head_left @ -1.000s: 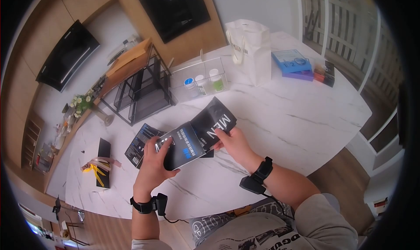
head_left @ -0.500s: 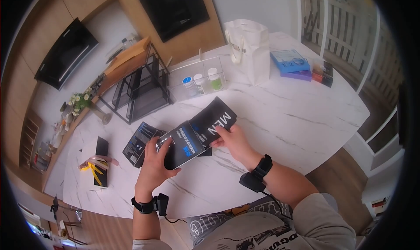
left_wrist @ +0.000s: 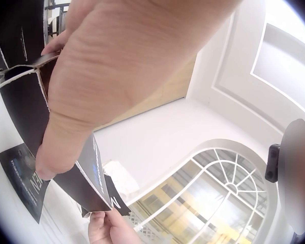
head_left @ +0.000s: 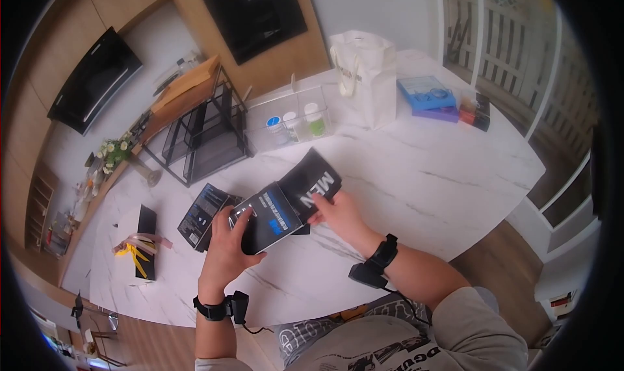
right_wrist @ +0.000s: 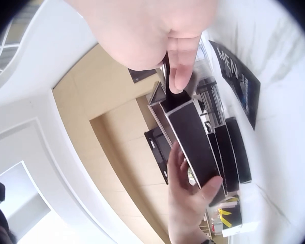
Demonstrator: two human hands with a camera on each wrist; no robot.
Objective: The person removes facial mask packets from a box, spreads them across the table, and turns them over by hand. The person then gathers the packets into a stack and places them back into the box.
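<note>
My left hand (head_left: 227,251) grips a black box (head_left: 270,218) with blue lettering, its fingers spread over the printed face. At the box's right end my right hand (head_left: 341,218) pinches a black packet (head_left: 311,184) marked MEN, thumb on top. The right wrist view shows the box (right_wrist: 195,140) from its narrow side, with my right fingers (right_wrist: 182,76) at its open end and my left hand (right_wrist: 188,203) round its far part. Another MEN packet (right_wrist: 239,81) lies flat on the table. How far the pinched packet reaches into the box is hidden.
Black boxes (head_left: 201,218) and a ribboned box (head_left: 146,241) stand left on the marble table (head_left: 416,195). Behind are a dark mesh rack (head_left: 208,137), a clear organizer with bottles (head_left: 314,121), and a white bag (head_left: 374,85). Blue and purple boxes (head_left: 426,95) sit back right.
My right hand and the pinched packet have moved slightly left, closer to my left hand. My left hand keeps its grip on the box. The head view has shifted a little.
</note>
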